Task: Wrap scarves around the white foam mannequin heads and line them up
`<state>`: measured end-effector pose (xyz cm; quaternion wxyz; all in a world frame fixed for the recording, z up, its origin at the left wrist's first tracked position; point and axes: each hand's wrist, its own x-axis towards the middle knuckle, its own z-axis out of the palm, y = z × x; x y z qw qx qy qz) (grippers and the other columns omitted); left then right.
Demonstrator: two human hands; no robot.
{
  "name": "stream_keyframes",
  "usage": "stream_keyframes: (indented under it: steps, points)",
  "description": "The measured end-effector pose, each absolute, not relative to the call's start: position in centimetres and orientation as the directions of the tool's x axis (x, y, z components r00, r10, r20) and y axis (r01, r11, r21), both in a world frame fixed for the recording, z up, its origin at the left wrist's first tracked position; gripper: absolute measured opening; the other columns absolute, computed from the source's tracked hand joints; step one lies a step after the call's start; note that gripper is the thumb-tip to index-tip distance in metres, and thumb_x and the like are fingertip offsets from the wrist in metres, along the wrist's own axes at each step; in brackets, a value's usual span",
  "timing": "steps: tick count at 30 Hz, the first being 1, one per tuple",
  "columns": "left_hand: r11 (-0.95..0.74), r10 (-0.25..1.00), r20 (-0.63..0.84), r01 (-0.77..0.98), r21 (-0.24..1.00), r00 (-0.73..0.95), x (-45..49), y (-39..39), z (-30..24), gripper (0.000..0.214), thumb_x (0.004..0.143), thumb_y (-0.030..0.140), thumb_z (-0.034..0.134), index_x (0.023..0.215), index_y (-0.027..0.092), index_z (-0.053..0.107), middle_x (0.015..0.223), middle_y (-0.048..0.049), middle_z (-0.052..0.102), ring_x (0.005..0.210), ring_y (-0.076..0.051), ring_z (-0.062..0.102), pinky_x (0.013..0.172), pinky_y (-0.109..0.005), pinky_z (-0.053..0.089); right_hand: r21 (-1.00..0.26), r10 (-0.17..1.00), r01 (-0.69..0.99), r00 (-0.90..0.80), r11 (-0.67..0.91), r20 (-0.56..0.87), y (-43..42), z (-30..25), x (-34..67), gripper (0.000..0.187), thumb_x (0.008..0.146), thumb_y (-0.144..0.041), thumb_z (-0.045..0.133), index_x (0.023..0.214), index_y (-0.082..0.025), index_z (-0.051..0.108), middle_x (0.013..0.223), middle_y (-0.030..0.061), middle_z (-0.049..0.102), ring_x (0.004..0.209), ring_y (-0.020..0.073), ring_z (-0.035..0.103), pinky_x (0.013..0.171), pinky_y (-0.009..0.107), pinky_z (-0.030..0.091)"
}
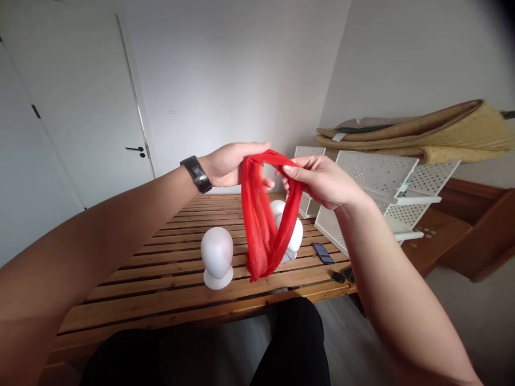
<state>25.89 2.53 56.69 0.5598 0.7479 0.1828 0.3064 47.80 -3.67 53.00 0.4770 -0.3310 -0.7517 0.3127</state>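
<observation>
A sheer red scarf hangs in a loop between both hands, above the wooden slatted bed frame. My left hand, with a black watch on its wrist, grips the scarf's top left end. My right hand pinches the top right end between thumb and fingers. Below the cloth stand two white foam mannequin heads: one in plain view to the left, the other partly hidden behind the scarf.
A phone and a small dark object lie on the slats at the right. White perforated shelf trays lean against the wall, with folded tan blankets above. A white door is at the left. My dark-clad knees are below.
</observation>
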Motion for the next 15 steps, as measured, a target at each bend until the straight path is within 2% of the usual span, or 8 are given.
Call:
stream_keyframes:
  steps: [3,6,10,12,15]
  points:
    - [-0.323,0.634,0.221,-0.005,0.946,0.741,24.1,2.1,57.8,0.037,0.097,0.050,0.054,0.081,0.019,0.064,0.046,0.0037,0.041,0.048,-0.015,0.060,0.057,-0.027,0.057,-0.806,0.786,0.180,-0.416,0.563,0.457,-4.4,54.9,47.5,0.044,0.089,-0.056,0.070,0.098,-0.013,0.069,0.070,0.0005,0.065,0.062,0.0113,0.062,0.057,0.023,0.051]
    - [-0.344,0.630,0.203,0.035,0.938,0.750,22.8,1.7,58.6,0.034,0.092,0.053,0.061,0.081,0.021,0.061,0.048,0.0036,0.042,0.040,-0.012,0.054,0.046,-0.023,0.050,-0.801,0.778,0.180,-0.430,0.571,0.458,-4.7,56.1,46.9,0.041,0.091,-0.053,0.068,0.101,-0.013,0.069,0.063,-0.0040,0.057,0.056,0.0074,0.056,0.052,0.020,0.046]
    - [-0.344,0.631,0.154,0.096,0.934,0.760,22.4,0.5,58.9,0.025,0.084,0.039,0.076,0.082,0.019,0.062,0.055,0.0029,0.048,0.041,-0.011,0.054,0.044,-0.022,0.048,-0.787,0.755,0.180,-0.468,0.590,0.459,-4.8,56.6,45.9,0.038,0.093,-0.048,0.067,0.102,-0.011,0.068,0.063,-0.0069,0.053,0.053,0.0035,0.051,0.050,0.016,0.041]
    - [-0.334,0.648,0.122,0.137,0.933,0.752,22.6,-0.3,59.1,0.019,0.088,0.032,0.072,0.082,0.016,0.062,0.052,0.0049,0.043,0.038,-0.009,0.051,0.042,-0.020,0.044,-0.780,0.737,0.178,-0.502,0.599,0.452,-4.6,56.2,45.6,0.038,0.092,-0.047,0.068,0.103,-0.011,0.067,0.063,-0.0081,0.051,0.052,0.0026,0.050,0.050,0.015,0.039]
    - [-0.330,0.627,0.025,0.237,0.914,0.779,23.0,-1.1,60.2,0.022,0.096,0.027,0.061,0.081,0.012,0.063,0.050,0.0084,0.029,0.032,-0.002,0.036,0.038,-0.013,0.030,-0.763,0.697,0.189,-0.580,0.619,0.422,-3.6,54.9,45.4,0.040,0.086,-0.044,0.075,0.108,-0.012,0.067,0.065,-0.0093,0.052,0.056,0.0030,0.053,0.052,0.015,0.041]
